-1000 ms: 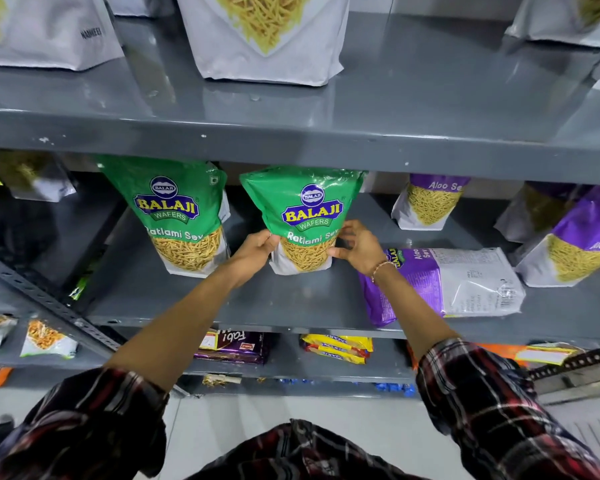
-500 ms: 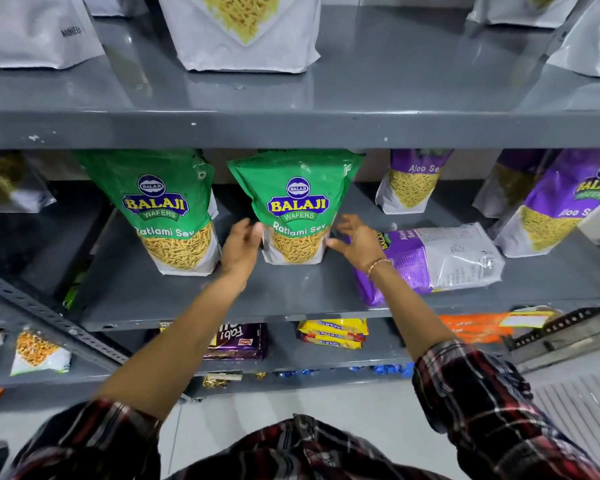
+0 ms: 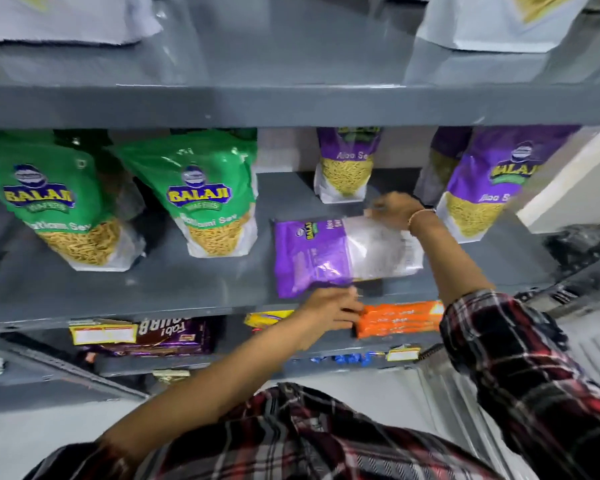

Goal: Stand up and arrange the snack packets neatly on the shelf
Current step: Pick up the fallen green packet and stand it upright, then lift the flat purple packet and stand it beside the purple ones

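Note:
A purple Aloo Sev packet (image 3: 312, 254) lies flat on the middle grey shelf (image 3: 187, 289), its white end pointing right. My right hand (image 3: 394, 211) curls over the packet's far edge near that white end. My left hand (image 3: 329, 306) is at the packet's near edge by the shelf front, fingers stretched rightward; blur hides whether it grips. Two green Ratlami Sev packets (image 3: 59, 209) (image 3: 212, 202) stand upright to the left. Two purple packets (image 3: 347, 164) (image 3: 489, 188) stand behind and to the right.
The upper shelf (image 3: 291, 105) holds white packets (image 3: 499, 22) and overhangs the middle shelf. The lower shelf carries a brown biscuit pack (image 3: 167, 336), yellow packs (image 3: 267, 318) and orange packs (image 3: 399, 318). A white wall edge (image 3: 575, 181) bounds the right.
Both hands left the second green packet, which stays upright, and moved right to the flat purple packet. The view shifted right and closer.

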